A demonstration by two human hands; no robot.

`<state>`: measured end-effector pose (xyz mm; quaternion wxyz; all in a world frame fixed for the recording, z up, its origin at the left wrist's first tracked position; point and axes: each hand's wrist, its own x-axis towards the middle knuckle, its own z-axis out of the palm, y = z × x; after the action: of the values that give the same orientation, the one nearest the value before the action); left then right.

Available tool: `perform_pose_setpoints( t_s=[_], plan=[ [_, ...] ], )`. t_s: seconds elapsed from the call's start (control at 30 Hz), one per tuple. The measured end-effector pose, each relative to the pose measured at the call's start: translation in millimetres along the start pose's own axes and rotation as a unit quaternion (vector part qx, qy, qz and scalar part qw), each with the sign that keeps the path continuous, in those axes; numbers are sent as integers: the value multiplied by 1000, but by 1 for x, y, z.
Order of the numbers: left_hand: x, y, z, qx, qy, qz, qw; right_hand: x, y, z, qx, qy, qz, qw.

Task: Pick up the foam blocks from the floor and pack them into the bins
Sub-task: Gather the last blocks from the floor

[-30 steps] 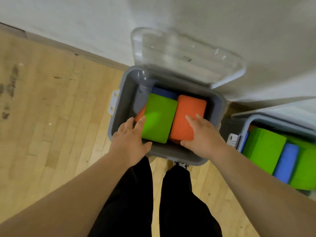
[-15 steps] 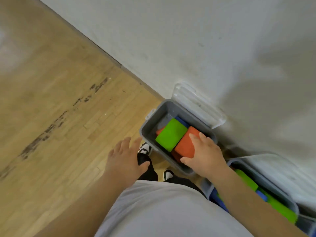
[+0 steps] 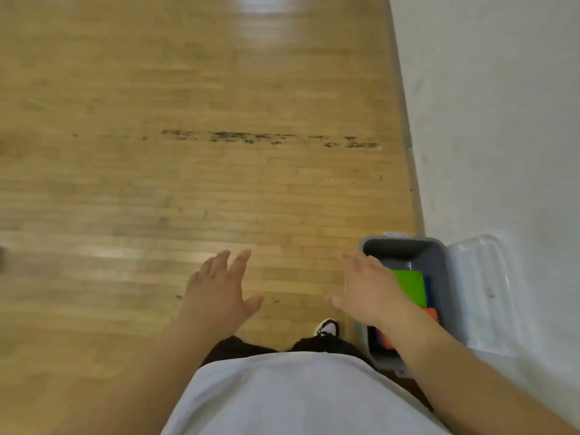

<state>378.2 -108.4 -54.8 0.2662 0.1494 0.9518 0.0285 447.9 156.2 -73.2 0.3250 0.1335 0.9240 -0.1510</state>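
Note:
A grey bin (image 3: 439, 271) stands against the wall at the lower right, its clear lid (image 3: 483, 293) hinged open onto the wall side. Inside it lie a green foam block (image 3: 411, 285) and an orange foam block (image 3: 432, 313), with a blue edge beside them. My right hand (image 3: 370, 288) hovers over the bin's left side with fingers spread, holding nothing and hiding part of the blocks. Empty as well, my left hand (image 3: 219, 290) floats over the wooden floor to the left. No loose block shows on the floor in view.
Wooden floor (image 3: 188, 152) stretches ahead and left, with a dark scuffed streak (image 3: 270, 138) across it. A white wall (image 3: 502, 120) runs along the right. My shoe (image 3: 328, 328) and dark trousers sit just left of the bin.
Both hands have left the blocks in the bin and lifted away. The view has swung left from the bins toward the bare floor; the second bin has gone out of sight.

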Motion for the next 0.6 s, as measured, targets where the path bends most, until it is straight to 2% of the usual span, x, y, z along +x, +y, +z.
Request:
perform_pose_setpoints(
  t_s=[0.13, 0.23, 0.33, 0.43, 0.6],
  plan=[
    [-55, -105, 21, -71, 9, -115, 991, 12, -115, 11, -105, -45, -97, 989],
    [-107, -194, 38, -132, 9, -207, 969, 13, -220, 37, -160, -78, -165, 970],
    [-169, -290, 56, -200, 42, -310, 929, 5, -333, 73, -208, -98, -237, 944],
    [-233, -372, 72, -219, 63, -395, 890, -11, -438, 108, -264, -112, -309, 907],
    [-311, -439, 96, -276, 90, -469, 834, -40, -570, 146, -316, -104, -409, 850]
  ],
)
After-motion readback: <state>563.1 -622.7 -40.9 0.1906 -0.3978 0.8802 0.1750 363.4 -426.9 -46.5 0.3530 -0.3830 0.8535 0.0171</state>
